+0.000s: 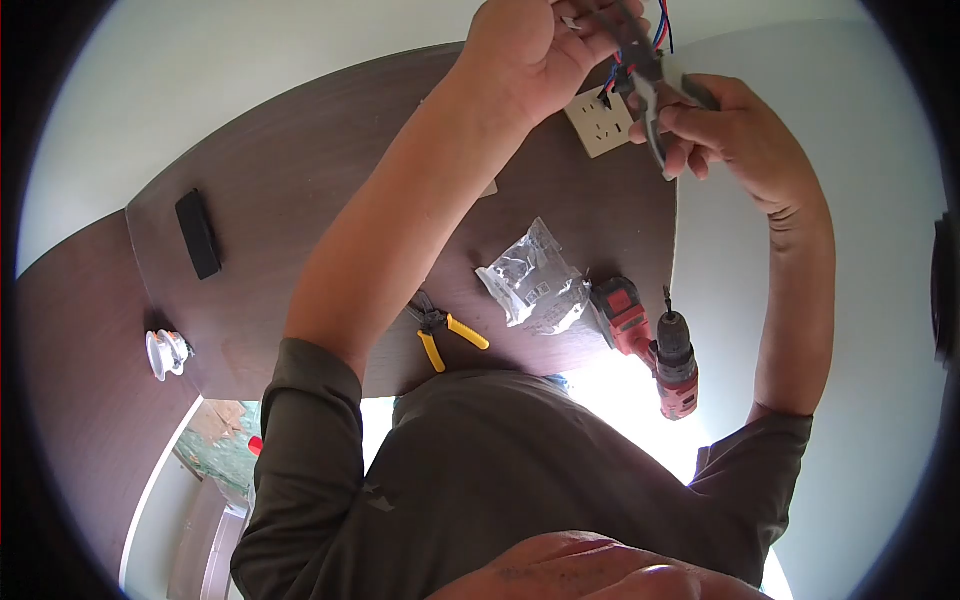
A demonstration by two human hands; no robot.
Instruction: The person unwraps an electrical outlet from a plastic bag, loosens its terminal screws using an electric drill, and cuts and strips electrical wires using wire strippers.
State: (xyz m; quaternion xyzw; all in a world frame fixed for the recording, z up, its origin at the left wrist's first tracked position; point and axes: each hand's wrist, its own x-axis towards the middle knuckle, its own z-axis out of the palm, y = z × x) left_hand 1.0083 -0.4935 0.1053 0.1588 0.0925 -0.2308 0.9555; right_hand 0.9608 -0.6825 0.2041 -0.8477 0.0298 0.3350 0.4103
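Note:
My right hand point(735, 125) is closed around the handles of dark metal wire strippers point(640, 50), with the flat jaws pointing up and left. Close to the jaws, my left hand point(560, 45) has its fingers curled. What they pinch is hidden behind the tool and the fingers. Red and blue wires point(661, 28) come down from the wall beside the tool. Below the hands, a cream wall socket point(600, 124) hangs tilted, and wires run to its top edge. My right fingertips are close to its right side.
On the dark brown tabletop point(330, 170) lie yellow-handled pliers point(440, 327), a clear plastic bag point(535, 280) and a black oblong object point(198, 234). A red cordless drill point(650, 340) lies at the edge near my body. White round items point(168, 354) stand at left.

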